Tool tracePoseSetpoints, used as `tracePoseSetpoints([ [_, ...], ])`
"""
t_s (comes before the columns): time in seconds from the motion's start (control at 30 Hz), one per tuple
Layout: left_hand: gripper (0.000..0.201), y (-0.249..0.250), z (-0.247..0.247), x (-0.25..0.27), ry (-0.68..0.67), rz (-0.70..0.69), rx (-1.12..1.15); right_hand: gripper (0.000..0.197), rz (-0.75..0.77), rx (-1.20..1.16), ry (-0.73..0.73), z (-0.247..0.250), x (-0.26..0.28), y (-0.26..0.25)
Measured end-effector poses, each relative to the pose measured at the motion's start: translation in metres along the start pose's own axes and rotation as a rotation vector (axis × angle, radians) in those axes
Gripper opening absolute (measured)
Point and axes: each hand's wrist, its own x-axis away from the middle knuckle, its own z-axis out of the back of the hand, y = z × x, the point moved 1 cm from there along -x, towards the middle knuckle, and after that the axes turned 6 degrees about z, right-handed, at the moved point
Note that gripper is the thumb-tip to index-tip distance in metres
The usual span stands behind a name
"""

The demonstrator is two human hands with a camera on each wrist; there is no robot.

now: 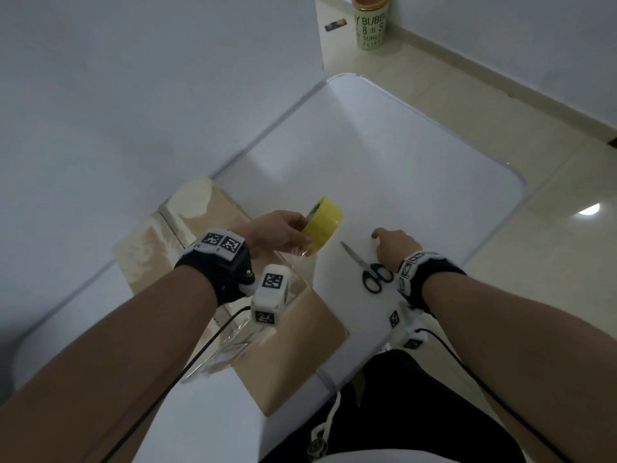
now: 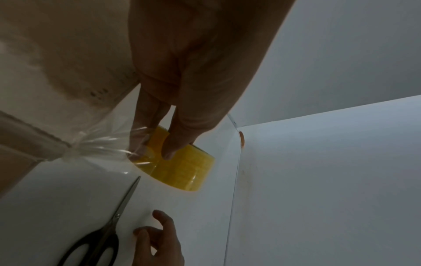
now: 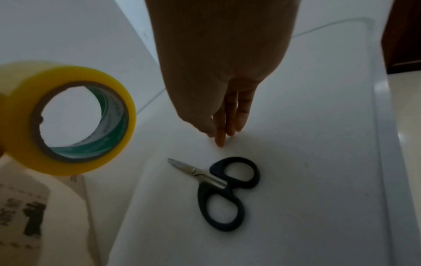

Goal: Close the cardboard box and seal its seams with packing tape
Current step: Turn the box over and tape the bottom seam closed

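The cardboard box (image 1: 300,355) lies on the white table (image 1: 384,155), partly under my left forearm. My left hand (image 1: 302,237) grips a yellow roll of packing tape (image 1: 324,225) just past the box's right edge. A clear strip of tape (image 2: 102,144) stretches from the roll back to the box (image 2: 56,72). In the right wrist view the roll (image 3: 68,117) hangs above the box (image 3: 34,207). My right hand (image 1: 384,240) hovers over the table with relaxed fingers, holding nothing, just beyond the black-handled scissors (image 1: 369,269). In its own view, the fingers (image 3: 224,126) point down above the scissors (image 3: 225,190).
A green cup (image 1: 370,26) stands on the tiled floor beyond the table's far corner. The table's rounded right edge (image 1: 514,188) is close to my right hand. A wall (image 1: 117,95) runs along the table's left side.
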Motion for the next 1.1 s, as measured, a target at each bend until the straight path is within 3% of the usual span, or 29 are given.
tracePoseSetpoints([
  [0.13,0.030,-0.002,-0.003,-0.002,0.017,-0.015,-0.017,0.032,0.017,-0.012,0.074,-0.005,0.015,0.000],
  [0.27,0.030,-0.003,-0.003,-0.001,0.027,-0.032,-0.026,0.036,0.065,0.084,-0.037,-0.024,0.029,-0.007],
  [0.47,0.031,-0.004,-0.003,0.000,0.035,-0.048,-0.004,0.028,0.094,0.228,0.002,-0.029,0.037,-0.015],
  [0.6,0.031,-0.003,-0.005,0.003,0.032,-0.064,0.000,0.030,0.047,0.014,-0.025,-0.017,0.032,-0.018],
  [0.77,0.032,-0.002,-0.006,0.003,0.034,-0.078,-0.006,0.041,0.004,-0.365,-0.228,-0.015,0.037,-0.019],
  [0.9,0.032,-0.004,-0.004,0.002,0.048,-0.102,-0.045,0.022,0.004,-0.737,-0.449,-0.023,0.056,-0.023],
  [0.97,0.032,-0.004,-0.005,0.000,0.046,-0.101,-0.072,0.016,0.026,-0.812,-0.499,-0.026,0.065,-0.028],
  [1.1,0.031,-0.003,-0.006,0.001,0.040,-0.081,-0.071,0.021,0.050,-0.831,-0.594,-0.026,0.068,-0.039],
])
